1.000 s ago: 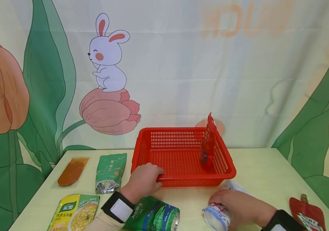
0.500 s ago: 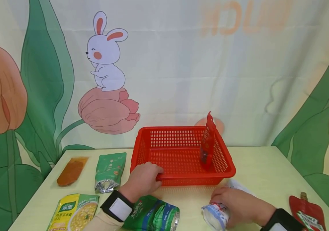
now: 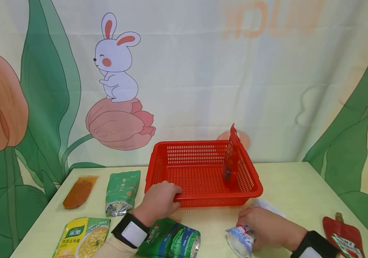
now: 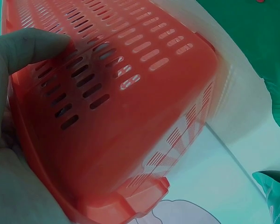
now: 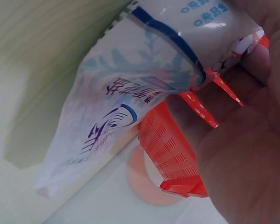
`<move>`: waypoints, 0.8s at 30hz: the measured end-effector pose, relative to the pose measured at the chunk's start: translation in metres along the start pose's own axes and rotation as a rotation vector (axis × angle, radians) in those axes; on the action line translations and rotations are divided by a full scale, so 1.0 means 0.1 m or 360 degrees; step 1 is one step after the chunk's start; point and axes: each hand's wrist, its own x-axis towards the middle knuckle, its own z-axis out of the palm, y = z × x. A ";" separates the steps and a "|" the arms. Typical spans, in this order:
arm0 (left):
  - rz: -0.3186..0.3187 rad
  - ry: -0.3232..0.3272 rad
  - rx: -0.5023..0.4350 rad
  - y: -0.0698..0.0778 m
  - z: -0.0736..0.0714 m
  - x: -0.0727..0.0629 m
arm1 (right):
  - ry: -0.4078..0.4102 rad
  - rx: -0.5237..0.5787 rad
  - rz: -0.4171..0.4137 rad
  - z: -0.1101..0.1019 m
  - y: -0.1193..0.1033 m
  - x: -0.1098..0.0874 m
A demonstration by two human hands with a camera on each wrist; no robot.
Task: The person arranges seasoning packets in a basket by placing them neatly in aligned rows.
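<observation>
My left hand [image 3: 160, 200] grips the near left rim of a red plastic basket [image 3: 203, 201]. In the left wrist view the thumb [image 4: 39, 44] presses on the basket's slotted wall [image 4: 144, 88]. My right hand [image 3: 266, 226] holds a white and blue salt bag [image 3: 240, 240] around its middle, low over the table in front of the basket's right corner. Its printed face and tapering end show in the right wrist view, where the salt bag [image 5: 116, 107] looks wrinkled. Inside the basket, a red packet [image 3: 231, 157] stands upright against the right wall.
A green foil pouch [image 3: 123, 191] and a brown sauce packet [image 3: 80, 191] lie left of the basket. Nearer are a yellow corn soup pouch [image 3: 84, 238] and a green-blue bag [image 3: 174, 238] partly under my left forearm. A red ketchup pouch [image 3: 343, 234] lies far right. A printed curtain [image 3: 196, 71] hangs behind.
The head view has shifted slightly. My right hand has gathered the salt bag a little tighter, and its near end looks narrower. The left hand keeps its place on the basket rim.
</observation>
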 end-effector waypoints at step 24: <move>0.0036 0.0032 0.0067 -0.03 0.04 -0.01 | 0.0071 0.0006 0.0006 -0.01 -0.04 0.01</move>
